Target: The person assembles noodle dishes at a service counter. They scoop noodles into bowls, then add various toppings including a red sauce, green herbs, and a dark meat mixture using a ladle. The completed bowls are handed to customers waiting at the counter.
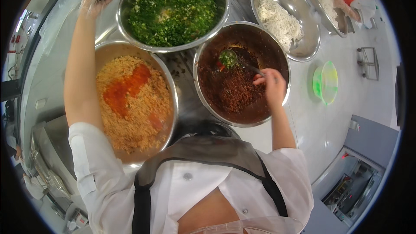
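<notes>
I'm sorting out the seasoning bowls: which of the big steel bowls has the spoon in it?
The bowl of dark red chili flakes, in front of the right hand. That hand holds the spoon, which carries some greens. The green herb bowl and the orange crumb bowl have none.

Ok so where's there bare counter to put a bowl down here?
The bare counter right of the chili bowl, around the green lid. A narrower strip left of the crumb bowl. Crowded between the herb bowl and noodle bowl: rims nearly touch.
</notes>
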The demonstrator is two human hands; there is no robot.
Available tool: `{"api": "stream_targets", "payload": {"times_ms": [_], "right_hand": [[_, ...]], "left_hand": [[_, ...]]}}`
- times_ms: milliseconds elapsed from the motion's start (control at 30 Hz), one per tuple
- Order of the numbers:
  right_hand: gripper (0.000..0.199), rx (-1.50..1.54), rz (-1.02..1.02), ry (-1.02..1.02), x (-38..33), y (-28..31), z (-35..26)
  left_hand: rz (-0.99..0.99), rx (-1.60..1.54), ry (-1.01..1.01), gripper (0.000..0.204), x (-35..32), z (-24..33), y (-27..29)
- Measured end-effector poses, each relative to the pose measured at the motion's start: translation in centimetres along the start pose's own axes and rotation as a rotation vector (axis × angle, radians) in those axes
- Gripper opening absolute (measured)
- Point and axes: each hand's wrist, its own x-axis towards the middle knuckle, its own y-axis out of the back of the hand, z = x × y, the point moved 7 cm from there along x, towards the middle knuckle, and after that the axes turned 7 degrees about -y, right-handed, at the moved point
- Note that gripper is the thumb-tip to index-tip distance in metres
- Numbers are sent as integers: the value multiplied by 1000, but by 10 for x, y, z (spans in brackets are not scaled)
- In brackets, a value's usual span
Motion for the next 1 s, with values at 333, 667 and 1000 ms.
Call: {"api": "stream_targets", "payload": {"times_ms": [333,667,1000], "right_hand": [[12,-330,-224,247,-67,-69,31],[22,312,-123,-236,-48,-12,59],[23,279,-194,235,-107,4,-87]], "left_hand": [[48,-156,109,69,-91,-15,-13],[321,-13,135,63,-275,-60,-11],[269,-274,181,61,-368,-133,23]]}}
